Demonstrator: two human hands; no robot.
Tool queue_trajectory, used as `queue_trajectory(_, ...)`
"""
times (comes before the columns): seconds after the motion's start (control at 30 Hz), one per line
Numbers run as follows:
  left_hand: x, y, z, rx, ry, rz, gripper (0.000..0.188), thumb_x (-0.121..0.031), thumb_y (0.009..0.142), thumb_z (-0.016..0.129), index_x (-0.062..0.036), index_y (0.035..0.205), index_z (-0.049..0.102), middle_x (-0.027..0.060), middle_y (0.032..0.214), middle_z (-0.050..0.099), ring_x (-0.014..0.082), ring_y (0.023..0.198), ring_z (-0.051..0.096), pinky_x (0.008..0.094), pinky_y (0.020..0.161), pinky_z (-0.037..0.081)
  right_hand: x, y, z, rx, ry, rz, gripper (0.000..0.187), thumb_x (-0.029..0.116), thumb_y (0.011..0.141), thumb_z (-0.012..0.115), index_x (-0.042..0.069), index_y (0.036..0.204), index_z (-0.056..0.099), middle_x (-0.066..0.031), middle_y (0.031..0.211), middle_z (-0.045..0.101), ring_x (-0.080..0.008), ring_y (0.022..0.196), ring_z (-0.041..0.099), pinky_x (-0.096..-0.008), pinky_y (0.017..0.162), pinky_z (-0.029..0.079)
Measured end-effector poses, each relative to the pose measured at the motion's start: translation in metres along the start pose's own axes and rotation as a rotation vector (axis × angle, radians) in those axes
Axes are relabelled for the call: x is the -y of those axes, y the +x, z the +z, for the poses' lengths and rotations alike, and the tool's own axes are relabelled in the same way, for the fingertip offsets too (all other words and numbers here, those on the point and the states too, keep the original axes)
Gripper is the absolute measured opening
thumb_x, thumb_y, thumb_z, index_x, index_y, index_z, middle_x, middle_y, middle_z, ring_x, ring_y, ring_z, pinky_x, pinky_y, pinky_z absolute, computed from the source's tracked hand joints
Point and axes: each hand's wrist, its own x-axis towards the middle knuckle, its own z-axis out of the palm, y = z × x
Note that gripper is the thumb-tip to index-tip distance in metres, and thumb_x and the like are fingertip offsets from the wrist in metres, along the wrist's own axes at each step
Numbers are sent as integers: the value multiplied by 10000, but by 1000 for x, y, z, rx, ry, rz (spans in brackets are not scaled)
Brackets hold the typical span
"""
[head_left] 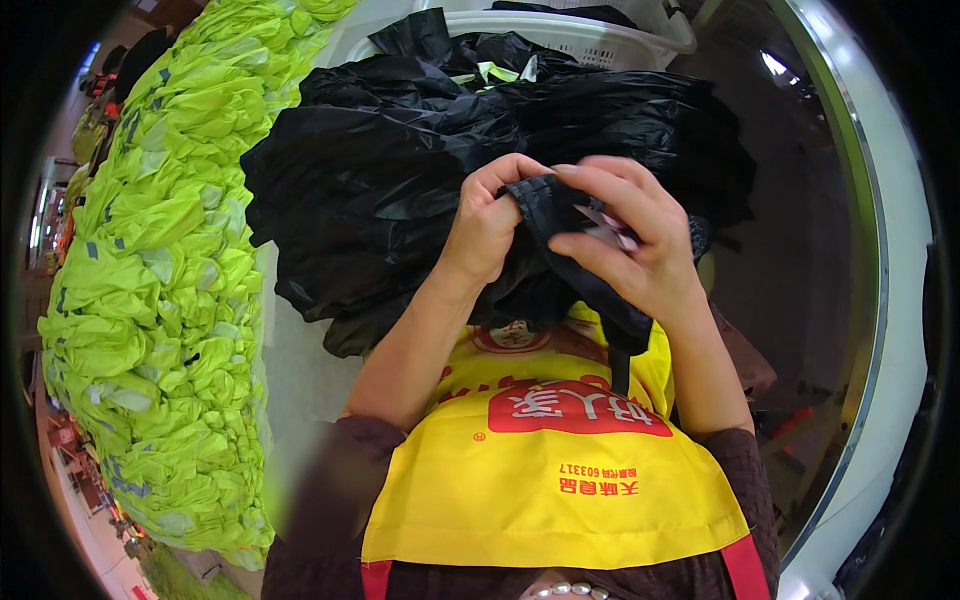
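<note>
- Your left hand (pixel 490 215) pinches the black fabric edge (pixel 545 195) — fingers closed on it.
- Your right hand (pixel 625 240) curls over it, gripping that edge and a small tag (pixel 605 225) — likely mid-check; next, hold both taut.

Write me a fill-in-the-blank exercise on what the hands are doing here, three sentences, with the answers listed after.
1. The left hand and the right hand both grip a piece of fabric whose colour is ____.
2. The long pile of folded garments on the person's left is bright ____-green.
3. Beyond the black heap stands a ____ plastic basket.

Missing words: black; yellow; white
</note>
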Motion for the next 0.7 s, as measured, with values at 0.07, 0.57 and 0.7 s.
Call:
queue_trajectory(0.07, -2, -1, 7, 26, 68, -19, 194, 48, 775, 451, -6, 882, 603, 4, 822, 597, 56, 752, 539, 179, 678, 434, -10, 5, 5, 120, -33, 6, 344, 54, 646, 749, 43, 973, 643, -88, 1015, 584, -172, 863, 591, -265, 727, 474)
queue_trajectory(0.57, 6, 1, 8, 22, 52, -132, 158, 30, 779, 486, -11, 869, 609, 11, 803, 606, 67, 729, 550, 186, 676, 431, -19, -3, 5, -282, 294, 215, 136, 97, 762, 705, 7, 841, 641, -46, 771, 641, -90, 670, 588, -204, 596, 459)
queue_trajectory(0.7, 13, 1, -3, 74, 68, -134, 159, -4, 799, 518, -11, 937, 596, 39, 853, 637, 92, 764, 603, 202, 728, 476, -26, -5, -11, -184, 354, 339, 200, 105, 745, 718, 19, 910, 645, 3, 802, 624, -33, 681, 549, -159, 609, 422)
